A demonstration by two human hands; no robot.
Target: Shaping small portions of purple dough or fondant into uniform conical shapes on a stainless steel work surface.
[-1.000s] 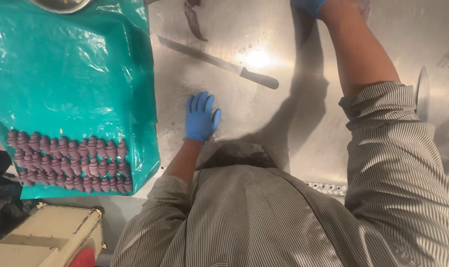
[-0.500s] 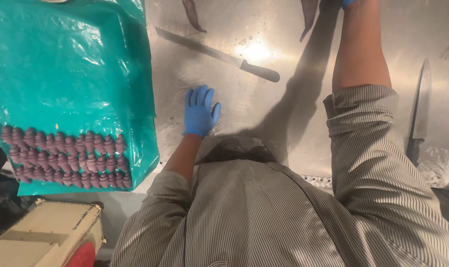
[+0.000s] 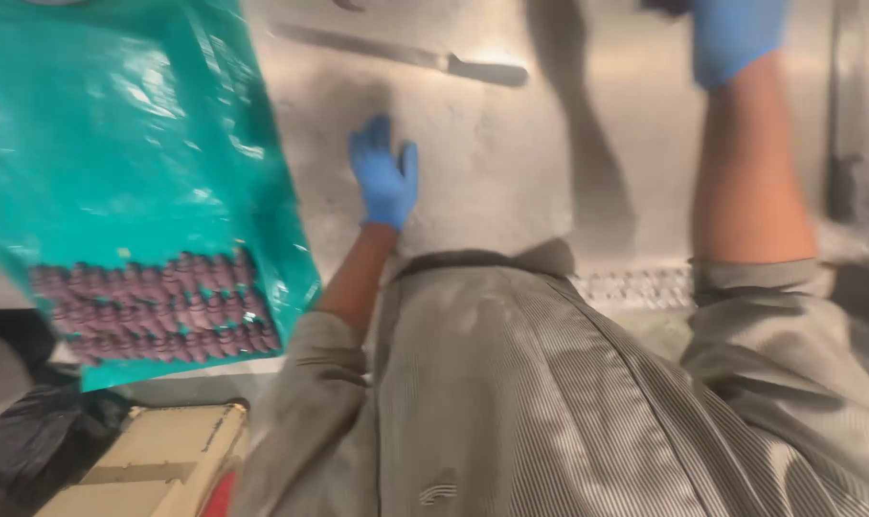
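Note:
My left hand point(image 3: 384, 180), in a blue glove, lies flat on the steel counter point(image 3: 511, 172) with fingers spread and nothing in it. My right hand point(image 3: 737, 36), also in a blue glove, reaches far out at the top edge. It is blurred and partly cut off, so what it holds is unclear. A long knife point(image 3: 406, 57) with a dark handle lies on the counter beyond my left hand. A second knife point(image 3: 841, 115) lies along the right edge, close to my right forearm. My striped shirt fills the lower view.
A teal plastic sheet point(image 3: 118, 163) with a purple patterned band covers the counter's left side. Below it sit a cardboard box point(image 3: 157, 464) and a black bag point(image 3: 32, 436). The counter's ridged front edge point(image 3: 635, 285) runs by my waist.
My right hand has drawn back, so its glove shows at the top right. The view has shifted and blurred. My left hand stays flat on the counter.

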